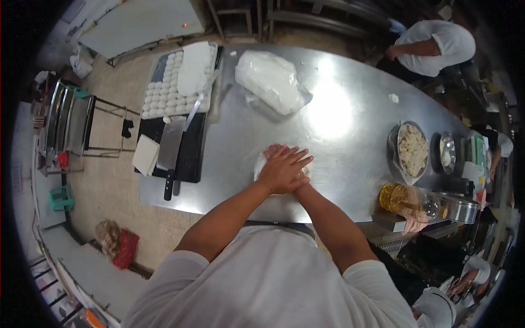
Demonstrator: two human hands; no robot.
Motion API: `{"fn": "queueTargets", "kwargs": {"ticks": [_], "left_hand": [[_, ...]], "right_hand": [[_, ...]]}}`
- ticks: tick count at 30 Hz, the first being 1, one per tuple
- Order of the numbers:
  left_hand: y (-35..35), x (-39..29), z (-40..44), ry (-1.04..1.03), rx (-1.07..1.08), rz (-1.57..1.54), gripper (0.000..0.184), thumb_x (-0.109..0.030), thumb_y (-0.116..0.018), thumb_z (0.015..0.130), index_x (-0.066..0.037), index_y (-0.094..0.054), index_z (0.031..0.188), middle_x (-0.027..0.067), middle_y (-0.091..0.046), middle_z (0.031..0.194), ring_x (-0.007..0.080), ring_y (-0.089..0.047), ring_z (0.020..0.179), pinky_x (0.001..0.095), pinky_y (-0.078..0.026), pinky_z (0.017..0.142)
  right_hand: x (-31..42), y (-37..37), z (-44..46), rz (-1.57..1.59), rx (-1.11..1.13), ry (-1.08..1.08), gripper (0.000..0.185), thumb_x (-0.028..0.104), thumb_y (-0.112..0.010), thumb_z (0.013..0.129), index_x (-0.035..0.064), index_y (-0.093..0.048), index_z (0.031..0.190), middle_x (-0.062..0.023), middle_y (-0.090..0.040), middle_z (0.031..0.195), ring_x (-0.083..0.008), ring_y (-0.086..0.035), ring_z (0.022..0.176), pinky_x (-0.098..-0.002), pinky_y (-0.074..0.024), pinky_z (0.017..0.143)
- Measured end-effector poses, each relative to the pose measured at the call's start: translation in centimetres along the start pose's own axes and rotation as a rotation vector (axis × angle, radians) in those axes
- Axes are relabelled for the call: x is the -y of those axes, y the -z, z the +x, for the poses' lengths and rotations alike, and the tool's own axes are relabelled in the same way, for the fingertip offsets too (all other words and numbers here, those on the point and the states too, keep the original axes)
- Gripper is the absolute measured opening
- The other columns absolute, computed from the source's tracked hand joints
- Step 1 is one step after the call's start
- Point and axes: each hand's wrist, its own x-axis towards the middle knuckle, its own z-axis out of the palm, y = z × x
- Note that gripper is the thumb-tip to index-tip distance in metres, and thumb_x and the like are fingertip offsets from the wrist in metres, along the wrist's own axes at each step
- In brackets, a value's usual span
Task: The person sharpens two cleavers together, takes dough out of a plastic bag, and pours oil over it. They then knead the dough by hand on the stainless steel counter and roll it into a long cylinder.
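Observation:
My left hand [281,169] lies flat on top of my right hand [299,182], its fingers spread. Reddish fingertips of the right hand show past it at the upper left; the rest of that hand is mostly covered. Both arms are stretched straight out, the palms pressing down near the table's front edge. Beneath them is clear plastic film [260,164] over something whitish that looks like dough, largely hidden. Farther back on the steel table [235,147] sits a large white mass in a plastic bag [272,82].
At left, a tray of small white dough balls [158,101], a cleaver [171,145] and a black board [191,153]. At right, a bowl of filling [413,148], a metal bowl [447,153] and an oil jug [402,198]. A person [435,46] stands beyond the table.

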Motion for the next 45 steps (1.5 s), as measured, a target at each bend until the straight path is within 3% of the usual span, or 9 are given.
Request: {"fn": "queueTargets", "kwargs": {"ticks": [4, 11, 13, 15, 17, 25, 32, 41, 45], "left_hand": [[5.0, 2.1, -0.3, 0.184, -0.103, -0.909, 0.051, -0.038, -0.054, 0.103, -0.007, -0.055, 0.143, 0.0124, -0.054, 0.149, 0.0233, -0.049, 0.138, 0.0399, -0.031, 0.118], [9.4, 9.6, -9.0, 0.505, -0.343, -0.912, 0.045, -0.032, -0.053, 0.107, -0.001, -0.057, 0.139, 0.0101, -0.065, 0.134, 0.0155, -0.056, 0.125, 0.0303, -0.042, 0.106], [8.4, 8.7, -11.0, 0.514, -0.294, -0.939, 0.045, -0.033, -0.052, 0.108, 0.000, -0.058, 0.138, 0.0112, -0.065, 0.133, 0.0157, -0.058, 0.124, 0.0308, -0.043, 0.106], [7.6, 7.9, -9.6, 0.582, -0.182, -0.878, 0.043, -0.030, -0.054, 0.107, 0.001, -0.060, 0.135, 0.0115, -0.066, 0.131, 0.0142, -0.058, 0.122, 0.0306, -0.044, 0.105], [5.8, 7.0, -8.0, 0.470, -0.200, -0.990, 0.037, -0.025, -0.057, 0.104, 0.002, -0.064, 0.128, 0.0147, -0.067, 0.127, 0.0180, -0.062, 0.119, 0.0322, -0.047, 0.103], [5.1, 4.2, -2.7, 0.164, -0.399, -0.564, 0.031, -0.015, -0.062, 0.095, -0.004, -0.064, 0.125, 0.0174, -0.058, 0.134, 0.0348, -0.056, 0.125, 0.0427, -0.046, 0.104], [1.7, 2.4, -6.1, 0.002, -0.133, -0.112, 0.037, -0.045, -0.066, 0.085, -0.020, -0.073, 0.111, 0.0012, -0.062, 0.130, 0.0312, -0.043, 0.137, 0.0677, -0.020, 0.115], [-0.6, 5.6, -2.0, -0.063, -0.084, 0.031, 0.032, -0.048, -0.063, 0.089, -0.026, -0.076, 0.108, -0.0007, -0.062, 0.133, 0.0331, -0.041, 0.140, 0.0649, -0.014, 0.118], [-0.3, 5.2, -1.4, -0.013, -0.063, 0.067, 0.037, -0.047, -0.066, 0.087, -0.023, -0.074, 0.114, 0.0027, -0.061, 0.136, 0.0366, -0.043, 0.139, 0.0666, -0.017, 0.116]], "right_hand": [[-3.6, 6.8, -1.8, 0.551, 0.090, -0.326, 0.063, 0.026, -0.062, 0.097, 0.0008, -0.038, 0.151, -0.0179, -0.043, 0.154, -0.0316, -0.032, 0.148, -0.0419, -0.0287, 0.121], [-7.5, 6.5, -4.6, -0.628, -0.075, -0.259, 0.057, 0.035, -0.040, 0.106, 0.0050, -0.036, 0.155, -0.0242, -0.032, 0.160, -0.0403, -0.024, 0.151, -0.0522, -0.0179, 0.123], [-11.3, 1.9, -5.6, -0.537, -0.397, 0.216, 0.060, 0.024, -0.033, 0.108, 0.0053, -0.015, 0.161, -0.0250, -0.023, 0.164, -0.0403, -0.019, 0.153, -0.0531, -0.0120, 0.125], [-2.2, 6.1, -3.4, 0.534, 0.015, -0.470, 0.070, 0.041, -0.041, 0.108, -0.0037, -0.020, 0.158, -0.0202, -0.030, 0.162, -0.0344, -0.027, 0.150, -0.0413, -0.0200, 0.124], [3.9, 6.9, -1.1, 0.750, -0.215, -0.484, 0.054, 0.047, -0.049, 0.105, 0.0002, -0.049, 0.132, -0.0151, -0.058, 0.127, -0.0240, -0.051, 0.120, -0.0364, -0.0394, 0.106], [5.7, 2.8, 4.2, 0.195, -0.206, 0.016, 0.038, 0.028, -0.057, 0.096, 0.0060, -0.056, 0.126, -0.0154, -0.063, 0.122, -0.0374, -0.059, 0.113, -0.0468, -0.0486, 0.094], [8.9, 2.3, 0.6, -0.218, 0.060, -0.187, 0.051, 0.037, -0.054, 0.097, 0.0107, -0.045, 0.140, -0.0156, -0.049, 0.140, -0.0360, -0.045, 0.130, -0.0525, -0.0343, 0.106], [7.0, 4.5, 2.5, -0.216, 0.362, -0.331, 0.070, 0.048, -0.051, 0.098, 0.0168, -0.031, 0.158, -0.0157, -0.031, 0.163, -0.0341, -0.026, 0.151, -0.0597, -0.0158, 0.122], [5.9, 5.2, 2.5, 0.062, -0.082, -0.136, 0.055, 0.041, -0.056, 0.095, 0.0075, -0.055, 0.139, -0.0164, -0.055, 0.141, -0.0339, -0.044, 0.138, -0.0528, -0.0228, 0.121]]}}
